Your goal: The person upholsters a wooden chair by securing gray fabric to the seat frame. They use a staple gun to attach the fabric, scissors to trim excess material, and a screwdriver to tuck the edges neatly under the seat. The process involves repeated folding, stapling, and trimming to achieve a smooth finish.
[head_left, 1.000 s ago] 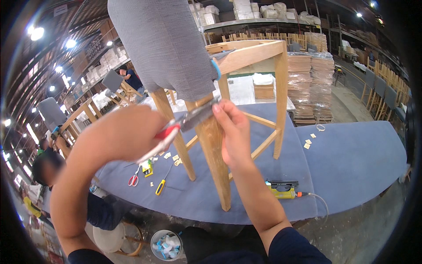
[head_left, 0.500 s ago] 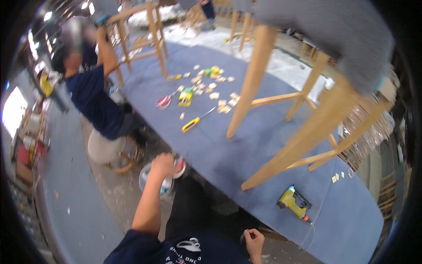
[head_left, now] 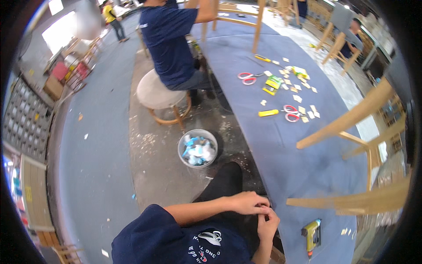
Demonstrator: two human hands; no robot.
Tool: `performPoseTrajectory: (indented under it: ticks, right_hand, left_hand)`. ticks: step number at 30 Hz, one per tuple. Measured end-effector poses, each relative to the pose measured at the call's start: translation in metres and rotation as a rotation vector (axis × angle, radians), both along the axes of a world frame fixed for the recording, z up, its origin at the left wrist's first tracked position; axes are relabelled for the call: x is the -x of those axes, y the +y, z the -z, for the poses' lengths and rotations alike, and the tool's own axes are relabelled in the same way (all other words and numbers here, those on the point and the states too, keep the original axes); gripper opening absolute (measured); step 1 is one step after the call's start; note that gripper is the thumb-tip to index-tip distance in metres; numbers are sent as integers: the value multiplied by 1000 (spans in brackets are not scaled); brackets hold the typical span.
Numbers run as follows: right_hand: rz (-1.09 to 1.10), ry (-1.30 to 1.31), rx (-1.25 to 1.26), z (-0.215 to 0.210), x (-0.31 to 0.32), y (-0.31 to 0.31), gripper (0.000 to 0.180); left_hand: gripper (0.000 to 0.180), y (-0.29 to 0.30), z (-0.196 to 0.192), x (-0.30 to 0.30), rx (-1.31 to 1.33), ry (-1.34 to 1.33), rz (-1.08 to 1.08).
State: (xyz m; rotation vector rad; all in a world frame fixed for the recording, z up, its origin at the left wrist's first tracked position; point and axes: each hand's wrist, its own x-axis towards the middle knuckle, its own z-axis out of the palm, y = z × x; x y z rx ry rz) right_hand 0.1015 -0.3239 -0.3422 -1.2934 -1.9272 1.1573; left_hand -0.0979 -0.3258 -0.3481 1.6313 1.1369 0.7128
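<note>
Near the table's edge, above my lap, my left hand [head_left: 247, 203] meets my right hand [head_left: 267, 224]. The fingers of both are closed and pressed together at the tips; whatever they pinch is too small or hidden to make out. On the blue-covered table [head_left: 263, 149], a pair of red-and-white-handled scissors [head_left: 292, 113] lies beside a yellow-handled screwdriver [head_left: 268, 113]. A second pair of scissors [head_left: 249, 78] rests farther off, next to a green-and-yellow packet [head_left: 272, 85] and several small pale wooden pieces [head_left: 297, 98]. A yellow nail gun [head_left: 311, 235] lies nearest my right hand.
A wooden-legged chair [head_left: 351, 200] with grey upholstery stands on the table at right. A bucket of blue and white scraps [head_left: 197, 149] is on the floor. Beyond it, a co-worker in a dark shirt [head_left: 169, 44] sits on a round stool [head_left: 159, 91].
My left hand has come across to meet my right. A red-handled thing was by the left hand; a second pair of scissors now lies by the screwdriver. The view has turned left.
</note>
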Motion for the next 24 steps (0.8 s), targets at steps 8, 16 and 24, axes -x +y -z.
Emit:
performPoseTrajectory:
  ticks: [8, 16, 24]
  right_hand:
    - [-390, -174, 68, -8, 41, 0, 45]
    - [-127, -232, 53, 6, -24, 6, 35]
    - [445, 388, 237, 82, -109, 55, 17]
  left_hand:
    - [46, -32, 187, 172, 297, -584, -1158]
    - [28, -26, 191, 165, 474, -493, -1198]
    - [29, 135, 46, 64, -289, 196, -678]
